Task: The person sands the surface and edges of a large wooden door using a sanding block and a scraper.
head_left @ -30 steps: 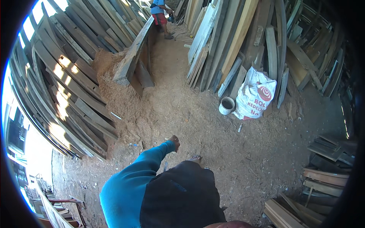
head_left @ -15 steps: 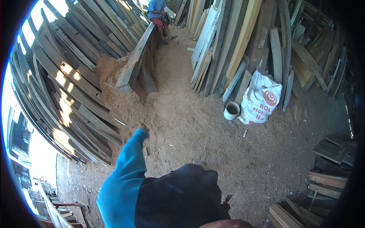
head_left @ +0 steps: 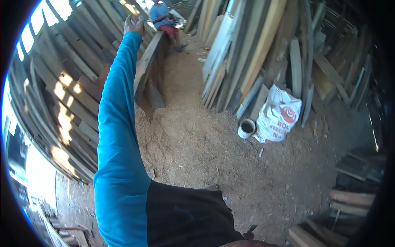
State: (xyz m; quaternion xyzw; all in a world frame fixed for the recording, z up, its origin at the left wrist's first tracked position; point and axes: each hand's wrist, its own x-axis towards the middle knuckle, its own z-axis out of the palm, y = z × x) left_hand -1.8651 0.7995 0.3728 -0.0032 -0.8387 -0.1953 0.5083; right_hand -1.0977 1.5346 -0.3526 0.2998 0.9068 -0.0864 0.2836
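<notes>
My left hand [head_left: 134,25] is raised at the end of my outstretched blue sleeve, in front of the upright boards at the far left. Its fingers are apart, and nothing shows in them. Below and beside it runs a long wooden bench or beam [head_left: 144,68]. At the lower edge, beside my dark shirt, a little of my right hand [head_left: 248,236] shows. It seems closed around a small, dark, pointed piece [head_left: 252,227], whose kind I cannot make out.
Boards [head_left: 70,82] lean along the left; more planks [head_left: 259,53] stand at the back right. A white printed sack [head_left: 276,115] and a round pot [head_left: 247,128] sit before them. A person [head_left: 162,18] in blue sits by the bench's far end. Timber [head_left: 312,236] lies lower right.
My left arm has swung up and away, from low over the sawdust to beside the bench's far end. The view has shifted slightly. My right hand stays near the lower edge.
</notes>
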